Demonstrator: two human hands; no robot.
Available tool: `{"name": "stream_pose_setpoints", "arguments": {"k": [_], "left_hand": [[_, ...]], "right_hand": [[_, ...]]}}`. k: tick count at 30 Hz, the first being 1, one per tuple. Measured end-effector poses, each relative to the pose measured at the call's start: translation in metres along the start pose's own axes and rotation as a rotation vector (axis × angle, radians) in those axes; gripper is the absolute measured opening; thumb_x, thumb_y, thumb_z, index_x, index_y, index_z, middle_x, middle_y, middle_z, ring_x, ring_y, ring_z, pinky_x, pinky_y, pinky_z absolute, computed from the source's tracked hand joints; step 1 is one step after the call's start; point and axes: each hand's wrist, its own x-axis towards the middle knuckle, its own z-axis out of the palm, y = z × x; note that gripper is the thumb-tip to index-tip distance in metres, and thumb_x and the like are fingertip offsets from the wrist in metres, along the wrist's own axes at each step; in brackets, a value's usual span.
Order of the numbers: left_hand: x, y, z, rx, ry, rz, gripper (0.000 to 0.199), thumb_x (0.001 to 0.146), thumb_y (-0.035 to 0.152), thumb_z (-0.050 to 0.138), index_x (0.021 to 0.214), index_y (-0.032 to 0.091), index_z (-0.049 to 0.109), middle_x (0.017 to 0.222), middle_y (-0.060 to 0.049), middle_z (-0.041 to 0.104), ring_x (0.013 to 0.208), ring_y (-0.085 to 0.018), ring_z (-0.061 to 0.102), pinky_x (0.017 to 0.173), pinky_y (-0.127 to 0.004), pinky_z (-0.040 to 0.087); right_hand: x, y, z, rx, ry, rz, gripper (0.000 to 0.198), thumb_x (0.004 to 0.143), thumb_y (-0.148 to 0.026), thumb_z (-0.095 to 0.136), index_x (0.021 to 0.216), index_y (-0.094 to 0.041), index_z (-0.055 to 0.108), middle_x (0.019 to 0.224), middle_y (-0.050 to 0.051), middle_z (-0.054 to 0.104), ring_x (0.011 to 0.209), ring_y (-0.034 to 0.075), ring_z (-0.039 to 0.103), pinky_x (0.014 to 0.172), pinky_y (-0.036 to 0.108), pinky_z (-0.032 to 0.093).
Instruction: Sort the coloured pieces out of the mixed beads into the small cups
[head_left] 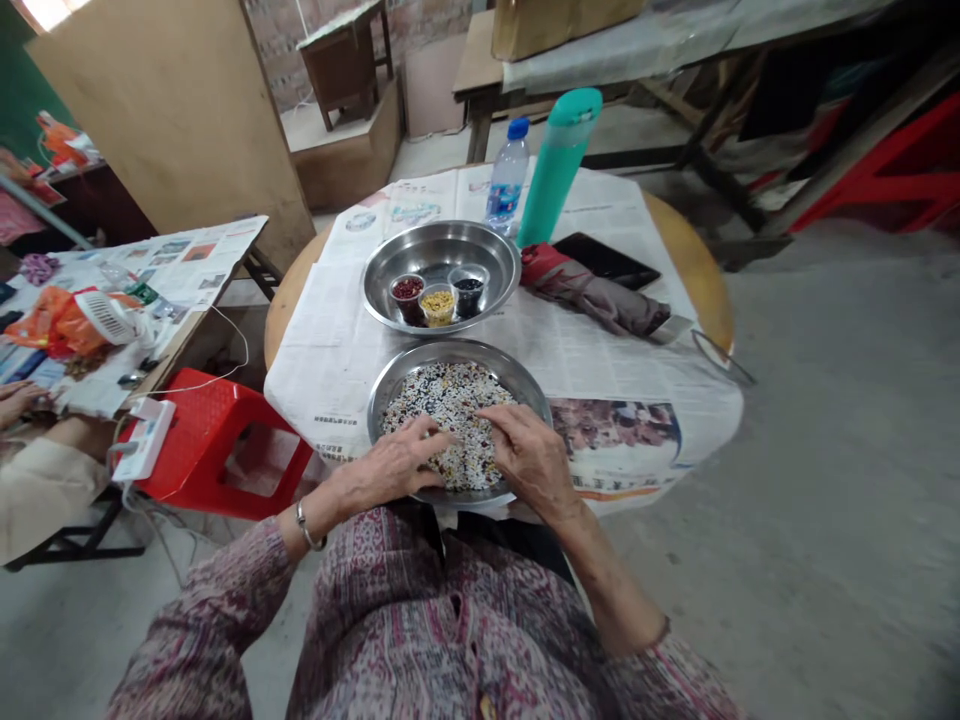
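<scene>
**Mixed grains in a metal basin on a round table**

The grains, mostly white with black, yellow and dark red pieces among them, form a layer across the floor of the basin, which stands at the table edge nearest the person. The left hand, with a bracelet at its wrist, enters over the near left rim, its fingers curled loosely at the grains. The right hand enters over the near right rim, its fingers bent and drawn in narrowly toward the thumb. Whether either hand grips any grains cannot be told at this scale.

Just beyond lies a second basin, containing three clear cups: a cup of dark red beans, a cup of yellow beans and a cup of black beans. Behind it, a water bottle with a blue cap stands beside a teal bottle. To the right, a folded umbrella lies next to a dark flat object. Newspaper covers most of the tabletop. At left, a power strip rests on a red stool.
</scene>
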Motion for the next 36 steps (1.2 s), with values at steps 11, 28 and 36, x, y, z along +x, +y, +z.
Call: {"name": "stream_pose_setpoints", "arguments": {"k": [11, 28, 36], "left_hand": [[0.068, -0.015, 0.004, 0.191, 0.178, -0.092, 0.024, 0.101, 0.012, 0.044, 0.113, 0.017, 0.063, 0.111, -0.007, 0.061, 0.106, -0.019, 0.059, 0.095, -0.033, 0.053], [0.083, 0.017, 0.030, 0.291, -0.068, 0.215, 0.028, 0.088, 0.031, 0.063, 0.108, 0.014, 0.071, 0.128, -0.015, 0.063, 0.132, -0.034, 0.047, 0.113, -0.052, 0.037], [0.046, -0.006, -0.007, 0.446, -0.015, -0.021, 0.020, 0.095, 0.013, 0.047, 0.101, 0.015, 0.067, 0.108, -0.011, 0.063, 0.106, -0.026, 0.056, 0.094, -0.042, 0.048]], "right_hand": [[0.001, -0.002, -0.001, 0.030, 0.018, 0.013, 0.033, 0.089, -0.008, 0.045, 0.107, -0.023, 0.068, 0.100, 0.006, 0.073, 0.097, 0.022, 0.066, 0.089, 0.039, 0.056], [0.002, -0.004, -0.001, 0.015, 0.122, 0.126, 0.037, 0.102, -0.033, 0.042, 0.131, -0.021, 0.061, 0.124, 0.014, 0.066, 0.117, 0.027, 0.058, 0.103, 0.048, 0.049], [0.002, -0.005, -0.001, 0.003, 0.128, 0.103, 0.033, 0.102, -0.032, 0.045, 0.126, -0.021, 0.064, 0.119, 0.013, 0.069, 0.114, 0.026, 0.061, 0.101, 0.048, 0.050]]}}
